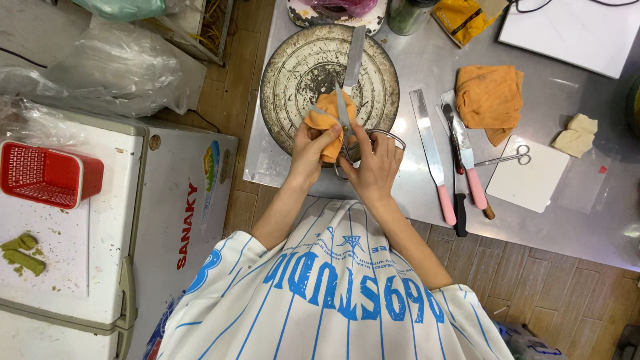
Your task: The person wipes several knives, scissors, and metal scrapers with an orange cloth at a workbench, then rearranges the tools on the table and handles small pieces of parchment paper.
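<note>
My left hand (312, 150) grips a small orange cloth (325, 115) wrapped against the blade of a pair of large scissors (351, 67). My right hand (375, 167) holds the scissors by their metal handle loops (387, 135). The open blades point away from me over a round, worn metal turntable (293, 73) on the steel counter (567, 220). Both hands are close together at the turntable's near edge.
To the right on the counter lie long spatulas with pink handles (433, 157), a dark-handled knife (459, 193), another orange cloth (490, 97), small scissors (507, 159) on a white square board (527, 183) and a beige rag (577, 133). At left stand a white chest freezer (173, 200) and a red basket (47, 175).
</note>
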